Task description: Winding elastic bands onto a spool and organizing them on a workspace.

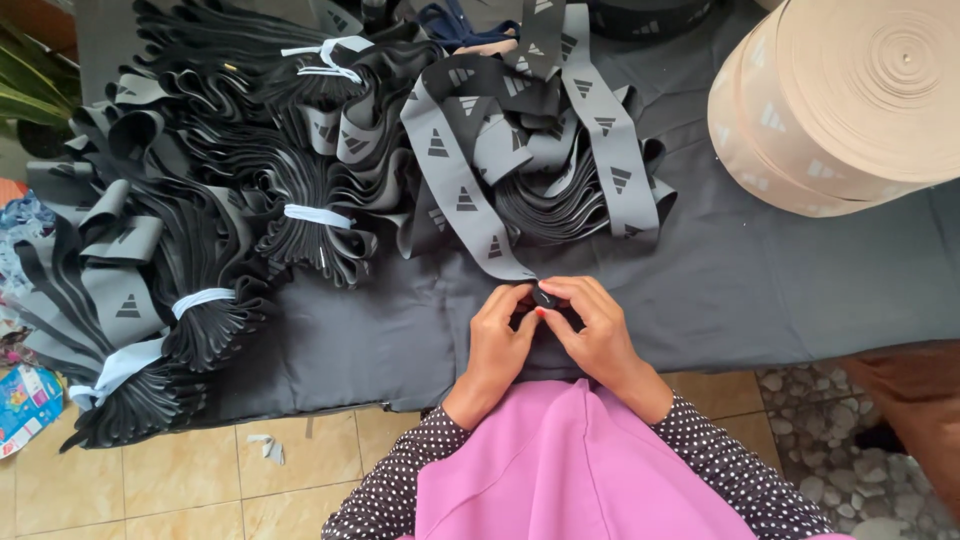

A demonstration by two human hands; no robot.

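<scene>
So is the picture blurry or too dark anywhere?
Head view: soft, even daylight, no glare; the two hands, left and right, and the grey elastic strap look sharp; the tied black strap bundles lose detail in their dark folds; edges bend slightly.

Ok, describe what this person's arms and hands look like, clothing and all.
Both arms wear long dark sleeves covered in small white polka dots, ending at the wrists. The left hand and right hand are bare: no gloves, rings or watch visible. At least one fingernail looks painted red. A pink cloth hangs from the person's front, between the sleeves.
</scene>
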